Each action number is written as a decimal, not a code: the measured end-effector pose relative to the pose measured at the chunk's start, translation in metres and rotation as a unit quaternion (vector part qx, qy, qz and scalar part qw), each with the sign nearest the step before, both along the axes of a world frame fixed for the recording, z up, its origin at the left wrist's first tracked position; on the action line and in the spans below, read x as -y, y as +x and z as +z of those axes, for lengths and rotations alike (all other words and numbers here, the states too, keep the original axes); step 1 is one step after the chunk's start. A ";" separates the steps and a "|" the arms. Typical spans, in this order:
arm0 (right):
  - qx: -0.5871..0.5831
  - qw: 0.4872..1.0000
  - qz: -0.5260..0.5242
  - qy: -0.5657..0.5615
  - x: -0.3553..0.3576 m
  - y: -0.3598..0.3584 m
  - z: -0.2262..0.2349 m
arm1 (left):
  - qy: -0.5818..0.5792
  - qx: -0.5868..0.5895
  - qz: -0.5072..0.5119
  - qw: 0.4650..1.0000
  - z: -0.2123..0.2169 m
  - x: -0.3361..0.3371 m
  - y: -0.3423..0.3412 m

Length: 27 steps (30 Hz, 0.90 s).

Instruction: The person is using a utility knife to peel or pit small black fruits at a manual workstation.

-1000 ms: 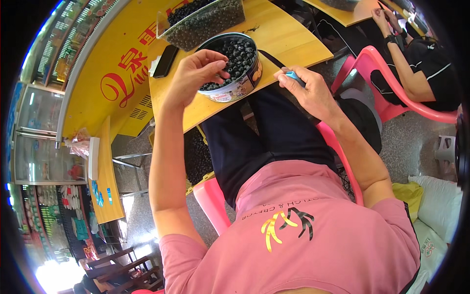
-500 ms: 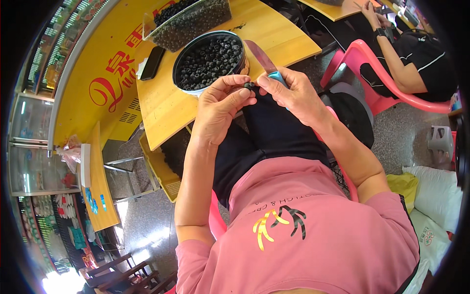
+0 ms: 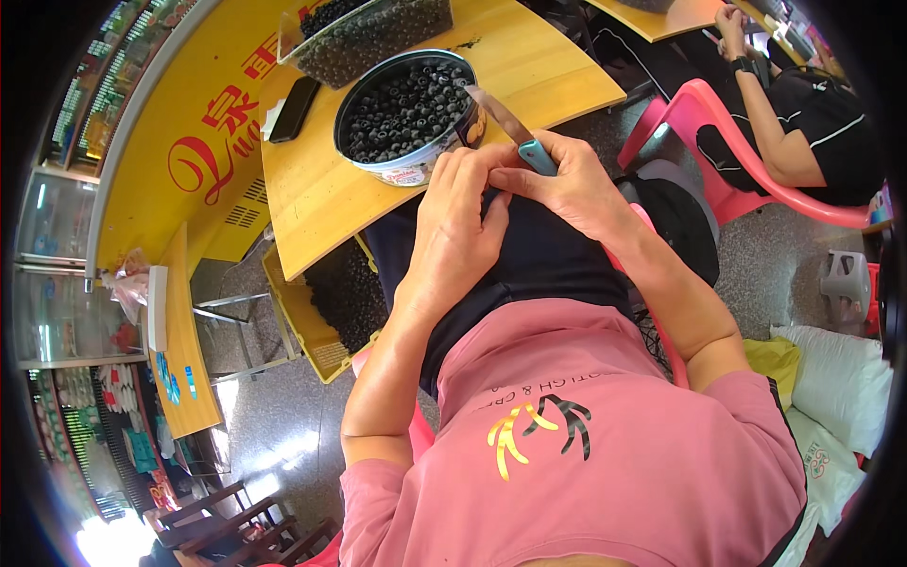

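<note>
A knife (image 3: 501, 115) with a blue handle is in my right hand (image 3: 578, 180), its blade pointing up and left past the tub's right rim. My left hand (image 3: 455, 222) has its fingers closed together and meets my right fingertips above my lap. Whatever the left fingers pinch is hidden behind the hand. Just beyond both hands, a round tub (image 3: 402, 172) stands at the table's near edge, filled with small dark round fruits (image 3: 406, 111).
The wooden table (image 3: 539, 66) also bears a clear plastic box (image 3: 378, 47) of dark fruits and a black phone (image 3: 295, 109). Below it, a yellow crate (image 3: 326, 361) holds more dark pieces. At right, a person (image 3: 794, 132) sits on a pink chair (image 3: 694, 99).
My left hand has turned over and moved slightly right and down, hiding the dark fruit it pinched in view before. The knife has tilted and shifted a little left and down.
</note>
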State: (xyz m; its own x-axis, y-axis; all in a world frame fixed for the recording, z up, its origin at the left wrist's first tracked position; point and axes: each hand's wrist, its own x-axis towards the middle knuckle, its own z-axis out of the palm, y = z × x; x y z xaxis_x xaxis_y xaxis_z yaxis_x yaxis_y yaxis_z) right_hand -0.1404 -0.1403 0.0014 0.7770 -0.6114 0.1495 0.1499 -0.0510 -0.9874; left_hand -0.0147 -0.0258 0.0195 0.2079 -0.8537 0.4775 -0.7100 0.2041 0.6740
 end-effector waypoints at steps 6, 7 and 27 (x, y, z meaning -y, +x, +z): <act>0.035 0.977 0.063 0.199 0.007 -0.003 0.005 | -0.046 -0.109 0.044 0.992 -0.014 0.004 -0.001; 0.058 0.962 0.078 0.256 0.006 -0.003 0.002 | -0.045 -0.109 0.044 0.992 -0.017 0.004 -0.001; 0.057 0.973 0.066 0.212 -0.002 0.000 0.003 | -0.075 -0.432 -0.037 0.898 -0.039 0.001 -0.006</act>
